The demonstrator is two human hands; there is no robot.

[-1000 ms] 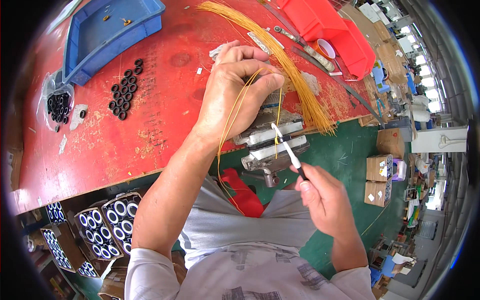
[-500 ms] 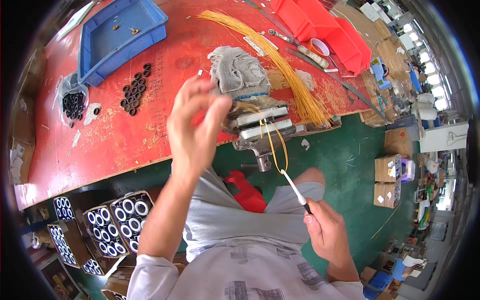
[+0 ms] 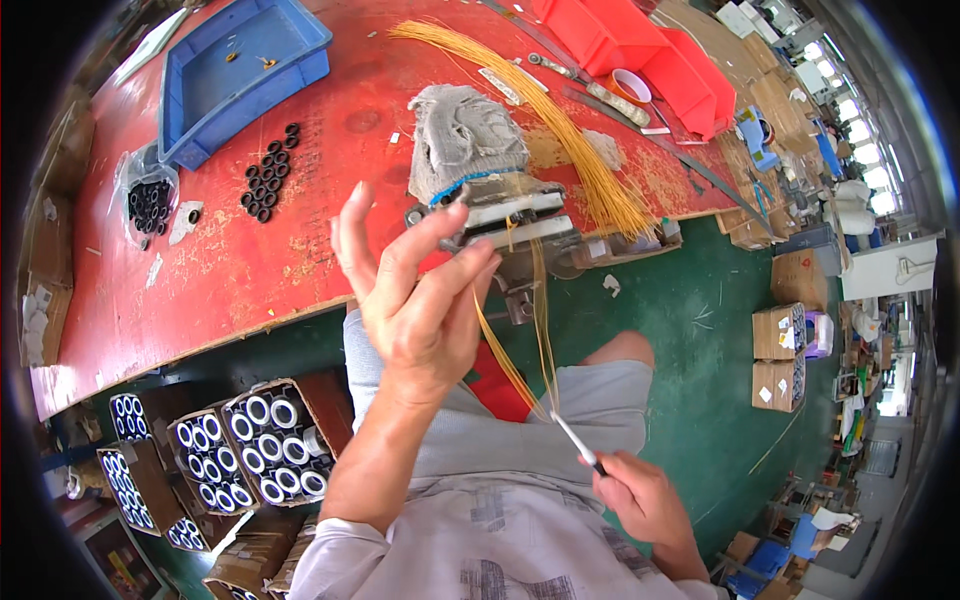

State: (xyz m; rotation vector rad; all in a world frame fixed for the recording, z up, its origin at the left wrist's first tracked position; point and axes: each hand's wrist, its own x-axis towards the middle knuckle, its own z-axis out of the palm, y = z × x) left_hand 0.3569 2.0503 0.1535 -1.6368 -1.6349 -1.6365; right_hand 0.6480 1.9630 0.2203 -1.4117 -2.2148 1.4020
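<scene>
A bench vise sits at the bench edge, a small dark part between its pale jaws. A yellow strand loop runs from the jaws down toward me. My right hand grips a slim white hook tool with a black end, its tip catching the strands. Beside the vise, my left hand pinches another stretch of yellow strand between thumb and forefinger, the other fingers spread; the exact contact is partly hidden. Behind the jaws, a grey knitted cloth covers the vise.
On the red bench lie a bundle of yellow strands, black rings, a bag of black rings and a blue tray. Red bins stand far right. Cartons of white-rimmed parts are at lower left.
My left hand has moved right and down to the strand and now pinches it. My right hand has drawn the hook tool down and left, and the loop stretches longer.
</scene>
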